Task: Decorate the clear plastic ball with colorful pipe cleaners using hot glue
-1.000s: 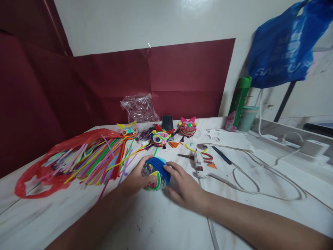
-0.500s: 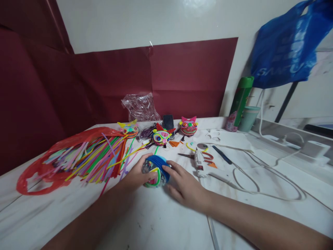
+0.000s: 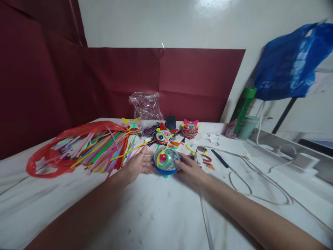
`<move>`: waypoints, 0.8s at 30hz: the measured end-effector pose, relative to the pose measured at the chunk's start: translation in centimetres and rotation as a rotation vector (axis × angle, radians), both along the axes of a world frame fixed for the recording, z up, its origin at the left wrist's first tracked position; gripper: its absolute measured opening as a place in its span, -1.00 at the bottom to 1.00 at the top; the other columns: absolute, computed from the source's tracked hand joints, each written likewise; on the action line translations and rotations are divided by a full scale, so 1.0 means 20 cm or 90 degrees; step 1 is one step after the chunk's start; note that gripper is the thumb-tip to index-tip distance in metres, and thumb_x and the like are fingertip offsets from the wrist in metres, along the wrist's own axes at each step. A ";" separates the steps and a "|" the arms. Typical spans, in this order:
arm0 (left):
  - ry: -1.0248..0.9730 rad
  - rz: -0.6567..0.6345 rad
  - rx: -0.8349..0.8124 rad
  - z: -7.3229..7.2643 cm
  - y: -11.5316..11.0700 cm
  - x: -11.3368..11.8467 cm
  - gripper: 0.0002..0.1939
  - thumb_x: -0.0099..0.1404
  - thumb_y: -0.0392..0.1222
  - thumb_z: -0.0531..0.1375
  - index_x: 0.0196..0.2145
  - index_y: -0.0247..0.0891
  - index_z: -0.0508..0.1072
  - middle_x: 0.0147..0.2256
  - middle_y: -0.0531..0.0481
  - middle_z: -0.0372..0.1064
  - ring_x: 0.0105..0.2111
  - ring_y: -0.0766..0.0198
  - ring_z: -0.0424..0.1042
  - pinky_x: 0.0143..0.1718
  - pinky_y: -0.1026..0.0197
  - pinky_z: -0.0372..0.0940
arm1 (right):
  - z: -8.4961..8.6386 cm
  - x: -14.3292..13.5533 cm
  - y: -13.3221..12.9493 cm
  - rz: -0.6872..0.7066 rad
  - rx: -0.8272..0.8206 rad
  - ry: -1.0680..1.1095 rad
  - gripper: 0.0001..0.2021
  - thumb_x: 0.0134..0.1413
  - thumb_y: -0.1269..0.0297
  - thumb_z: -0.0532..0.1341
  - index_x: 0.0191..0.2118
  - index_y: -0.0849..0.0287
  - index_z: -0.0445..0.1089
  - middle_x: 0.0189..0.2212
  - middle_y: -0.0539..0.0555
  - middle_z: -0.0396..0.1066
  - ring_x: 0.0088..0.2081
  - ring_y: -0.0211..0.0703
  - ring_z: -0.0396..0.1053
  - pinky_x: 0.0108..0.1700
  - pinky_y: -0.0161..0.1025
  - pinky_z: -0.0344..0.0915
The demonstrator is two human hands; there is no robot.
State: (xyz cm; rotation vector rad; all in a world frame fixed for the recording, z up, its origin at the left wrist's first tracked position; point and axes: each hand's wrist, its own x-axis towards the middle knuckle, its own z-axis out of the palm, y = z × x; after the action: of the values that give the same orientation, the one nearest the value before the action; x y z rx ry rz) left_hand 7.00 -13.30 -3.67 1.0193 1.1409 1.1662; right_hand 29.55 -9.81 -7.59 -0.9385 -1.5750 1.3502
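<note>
White marbled desk [image 3: 104, 215], coloured pipe cleaners [image 3: 101, 152] heaped on a red bag [image 3: 33, 170] at left, blue-rimmed ball [image 3: 169, 157] near the middle, three decorated heads [image 3: 190, 130] behind, scissors [image 3: 207, 160], glue gun [image 3: 198, 159], dark tool [image 3: 220, 158] and cable [image 3: 273, 180] at right.

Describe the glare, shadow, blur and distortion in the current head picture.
Head view throughout: glare whitens the wall near the top edge; soft shadow under the right forearm; blurred detail on the decorated ball; left forearm apparently stretched toward the lower corner.
</note>
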 end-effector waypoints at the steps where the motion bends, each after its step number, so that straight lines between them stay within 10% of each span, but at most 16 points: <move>1: -0.001 -0.006 0.006 0.01 0.00 -0.01 -0.38 0.25 0.29 0.03 -0.08 -0.36 0.38 -0.36 -0.16 0.44 -0.40 0.15 0.46 -0.42 0.16 0.36 | 0.01 0.00 0.01 0.006 -0.061 0.047 -0.51 0.08 0.10 0.25 0.10 0.18 0.25 -0.17 0.16 0.47 -0.26 -0.11 0.45 -0.25 -0.17 0.45; 12: 0.015 -0.007 0.036 0.01 -0.02 -0.02 -0.41 0.21 0.29 0.09 -0.18 -0.36 0.42 -0.42 -0.11 0.46 -0.41 0.19 0.47 -0.35 0.17 0.33 | -0.01 0.00 0.04 0.063 -0.201 0.166 -0.67 0.01 0.05 0.29 -0.22 0.20 0.36 -0.46 0.03 0.44 -0.46 -0.20 0.42 -0.42 -0.27 0.43; 24: 0.092 -0.085 0.135 0.00 -0.03 -0.02 -0.38 0.03 0.13 0.33 -0.02 -0.24 0.37 0.04 -0.20 0.38 0.02 -0.04 0.38 -0.01 0.07 0.28 | -0.06 -0.06 -0.17 -0.057 0.411 -0.176 -0.29 0.03 0.24 0.26 0.25 0.09 -0.09 0.19 0.26 0.03 0.19 0.08 0.10 0.11 0.02 0.28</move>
State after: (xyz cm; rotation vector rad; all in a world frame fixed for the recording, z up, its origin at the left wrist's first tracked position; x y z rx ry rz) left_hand 6.66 -13.89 -3.73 1.3403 1.0577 1.1371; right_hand 28.32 -13.15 -8.81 -0.7894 -1.9768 0.5879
